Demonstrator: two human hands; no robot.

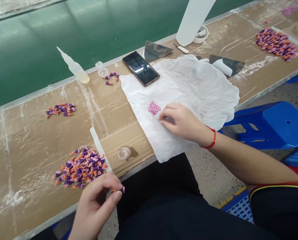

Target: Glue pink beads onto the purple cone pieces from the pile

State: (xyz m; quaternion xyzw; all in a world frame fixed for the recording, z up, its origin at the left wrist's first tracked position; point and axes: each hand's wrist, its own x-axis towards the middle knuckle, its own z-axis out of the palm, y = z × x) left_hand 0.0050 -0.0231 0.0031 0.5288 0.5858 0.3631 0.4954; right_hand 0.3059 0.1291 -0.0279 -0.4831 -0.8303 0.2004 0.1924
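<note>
My left hand (98,203) is closed at the table's front edge, pinching a small purple, pink and orange piece (123,190) between thumb and forefinger. Just beyond it lies a heap of similar pieces (82,168). My right hand (180,120) rests over a white paper sheet (136,96), thumb and forefinger drawn together beside a little pile of tiny pink beads (154,108). A few stray beads lie by those fingertips; whether one is between them is too small to tell. A small clear cup (124,153) stands on cardboard between my hands.
A phone (141,68) lies on the paper's far corner. Along the back stand a squeeze bottle (75,68), a clear lid (101,69) and a tape roll (201,35). More coloured pieces (61,109) lie left, others (276,43) far right. A blue stool (271,126) is at right.
</note>
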